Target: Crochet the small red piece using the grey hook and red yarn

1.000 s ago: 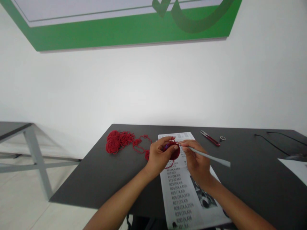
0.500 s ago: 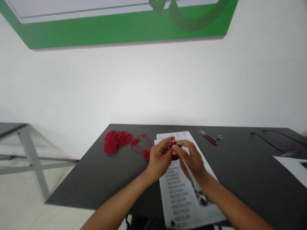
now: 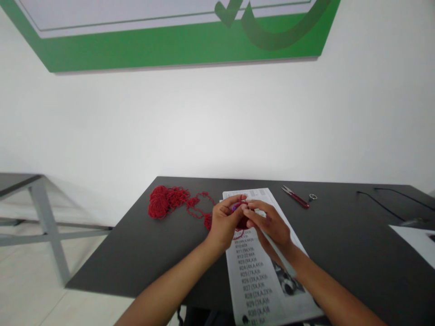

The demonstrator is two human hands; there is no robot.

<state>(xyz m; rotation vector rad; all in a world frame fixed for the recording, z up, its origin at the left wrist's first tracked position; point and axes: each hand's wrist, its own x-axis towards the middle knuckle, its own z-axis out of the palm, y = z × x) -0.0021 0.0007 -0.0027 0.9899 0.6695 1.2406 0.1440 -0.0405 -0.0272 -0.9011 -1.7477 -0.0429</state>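
My left hand pinches a small piece of red crochet work, with its index finger raised along the top. A small purple bit shows at the work, too small to make out. My right hand is closed on a crochet hook, whose pale flat handle slants down toward the wrist. Fingers hide the hook's tip. Both hands meet over a printed pattern sheet. Crinkled red yarn trails leftward from the hands to a red yarn ball.
Red-handled thread snips with a small metal ring lie right of the sheet on the dark table. Farther right are eyeglasses and white paper. A white wall stands behind the table.
The hook's handle has swung lower toward my right wrist. My fingertips have drawn closer together over the red work, and the left index finger lies flatter.
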